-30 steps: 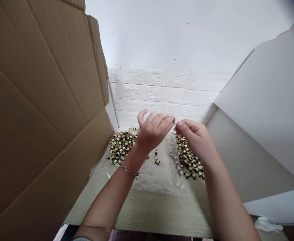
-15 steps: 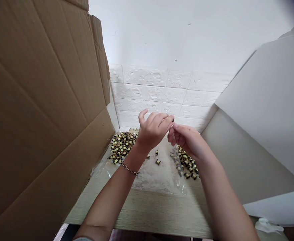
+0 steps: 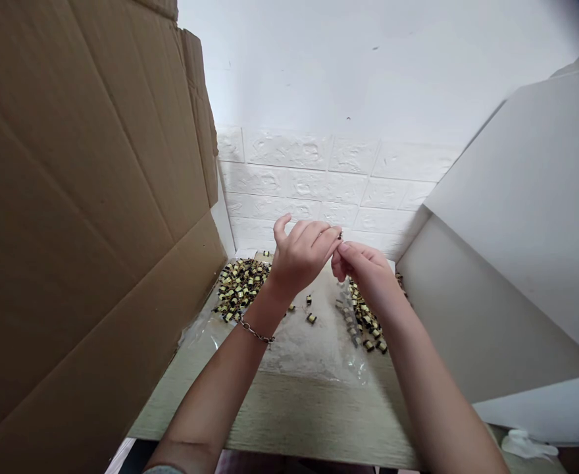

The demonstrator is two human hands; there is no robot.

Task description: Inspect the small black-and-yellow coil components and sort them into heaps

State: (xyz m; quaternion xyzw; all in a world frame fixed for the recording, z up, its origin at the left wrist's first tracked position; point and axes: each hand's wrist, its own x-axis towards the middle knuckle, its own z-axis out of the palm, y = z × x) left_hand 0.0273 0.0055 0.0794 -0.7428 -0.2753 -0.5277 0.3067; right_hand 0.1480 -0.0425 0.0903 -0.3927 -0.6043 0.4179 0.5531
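Observation:
Above the table's middle, my left hand [image 3: 303, 255] pinches a small transformer between thumb and fingers; only its dark edge with pins [image 3: 339, 235] shows past the fingertips. My right hand [image 3: 363, 263] meets it there, thumb and forefinger pressed together just below the part. What those fingers grip, perhaps a thin wire, is too small to make out. Below left lies a heap of yellow-and-black transformers [image 3: 240, 286] with thin wire leads. A second pile of transformers [image 3: 368, 319] sits under my right hand. A few loose ones, such as this transformer [image 3: 311, 318], lie between.
Clear plastic sheeting [image 3: 309, 359] covers part of the wooden table [image 3: 289, 408]. A tall cardboard panel [image 3: 97, 197] walls the left side, and white panels [image 3: 506, 263] the right. A white brick-patterned wall [image 3: 294, 181] stands behind. A crumpled white item [image 3: 529, 444] lies lower right.
My right hand has turned slightly and its forearm has shifted a little to the left, fingers curled more tightly. The left hand has barely moved.

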